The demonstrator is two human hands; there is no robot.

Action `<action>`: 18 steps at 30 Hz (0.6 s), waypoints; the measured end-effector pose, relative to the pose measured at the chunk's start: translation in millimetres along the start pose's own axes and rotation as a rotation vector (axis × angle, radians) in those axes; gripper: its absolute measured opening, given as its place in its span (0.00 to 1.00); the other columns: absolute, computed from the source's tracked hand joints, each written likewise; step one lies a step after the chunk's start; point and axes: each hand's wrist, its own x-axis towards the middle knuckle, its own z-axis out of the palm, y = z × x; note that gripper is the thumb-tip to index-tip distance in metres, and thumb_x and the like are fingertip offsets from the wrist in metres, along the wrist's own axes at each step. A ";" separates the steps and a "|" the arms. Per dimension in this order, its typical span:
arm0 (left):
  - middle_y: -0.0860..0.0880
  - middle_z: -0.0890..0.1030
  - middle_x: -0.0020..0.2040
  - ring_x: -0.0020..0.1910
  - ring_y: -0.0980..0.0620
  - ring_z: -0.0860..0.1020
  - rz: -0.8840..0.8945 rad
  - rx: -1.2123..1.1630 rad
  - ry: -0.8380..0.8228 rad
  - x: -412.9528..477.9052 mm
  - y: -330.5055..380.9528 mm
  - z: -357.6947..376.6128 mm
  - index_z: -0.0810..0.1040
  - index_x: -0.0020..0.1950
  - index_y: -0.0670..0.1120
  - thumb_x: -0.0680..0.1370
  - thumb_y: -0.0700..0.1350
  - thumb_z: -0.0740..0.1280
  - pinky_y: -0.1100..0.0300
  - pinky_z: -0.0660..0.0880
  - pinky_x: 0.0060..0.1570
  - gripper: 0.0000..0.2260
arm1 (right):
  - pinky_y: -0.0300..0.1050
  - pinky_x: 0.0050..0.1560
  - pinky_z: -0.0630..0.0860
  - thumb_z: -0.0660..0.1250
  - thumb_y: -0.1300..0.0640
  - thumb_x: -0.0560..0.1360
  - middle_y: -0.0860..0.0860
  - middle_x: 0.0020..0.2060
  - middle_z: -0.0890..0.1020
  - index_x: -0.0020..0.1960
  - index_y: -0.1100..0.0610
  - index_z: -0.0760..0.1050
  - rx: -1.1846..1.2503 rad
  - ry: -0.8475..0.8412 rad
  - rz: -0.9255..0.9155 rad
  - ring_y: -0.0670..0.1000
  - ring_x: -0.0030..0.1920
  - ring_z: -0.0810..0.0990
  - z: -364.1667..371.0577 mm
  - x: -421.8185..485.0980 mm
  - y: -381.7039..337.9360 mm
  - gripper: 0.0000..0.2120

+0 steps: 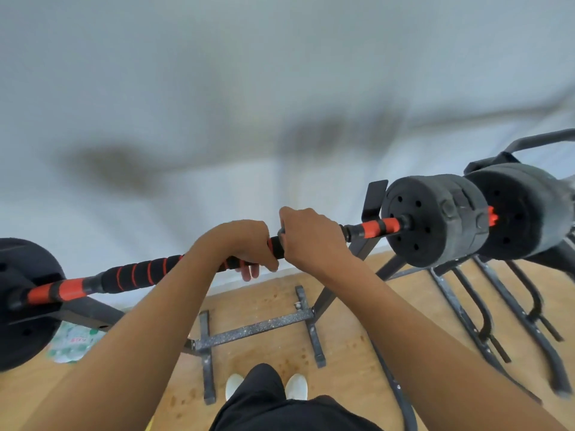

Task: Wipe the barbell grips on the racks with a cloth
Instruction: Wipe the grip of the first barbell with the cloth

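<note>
Nearest, white shoes stood on the wooden floor, just before the rack and its base crossbar. Above them both bare forearms reached forward to the barbell, which lay across the rack's uprights with its long axis running from low left to higher right. The left hand curled over the striped foam grip, fingertips showing beneath. The right hand, just beside it, wrapped the bar's middle. No cloth showed plainly; a grey scrap between the hands might have been one, I could not tell. Most of the exposed grip ran leftward from the left hand toward the left plate, so that hand seemed better placed for a stroke there. Farther off, the right plates stood before a pale wall.
</note>
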 end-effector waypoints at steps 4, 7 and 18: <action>0.49 0.81 0.26 0.25 0.51 0.78 -0.005 0.004 0.111 3.5 4.1 10.8 0.79 0.35 0.43 0.74 0.43 0.68 0.58 0.78 0.34 0.09 | 0.47 0.34 0.66 0.65 0.61 0.75 0.50 0.37 0.72 0.49 0.56 0.66 -0.013 0.032 0.038 0.55 0.35 0.75 8.6 10.0 -9.8 0.08; 0.52 0.78 0.29 0.28 0.50 0.77 0.020 0.228 0.534 4.3 -3.3 40.6 0.76 0.37 0.49 0.75 0.44 0.65 0.58 0.75 0.33 0.07 | 0.46 0.34 0.65 0.64 0.63 0.75 0.50 0.36 0.71 0.48 0.55 0.65 -0.031 0.029 0.100 0.55 0.35 0.74 9.5 16.2 -12.6 0.09; 0.46 0.87 0.38 0.34 0.48 0.86 0.149 -0.053 0.018 8.0 -10.9 6.5 0.81 0.48 0.42 0.73 0.48 0.69 0.54 0.84 0.48 0.10 | 0.51 0.40 0.78 0.63 0.56 0.80 0.51 0.38 0.78 0.47 0.55 0.70 0.100 -0.037 0.165 0.54 0.39 0.78 -5.1 2.4 -13.7 0.05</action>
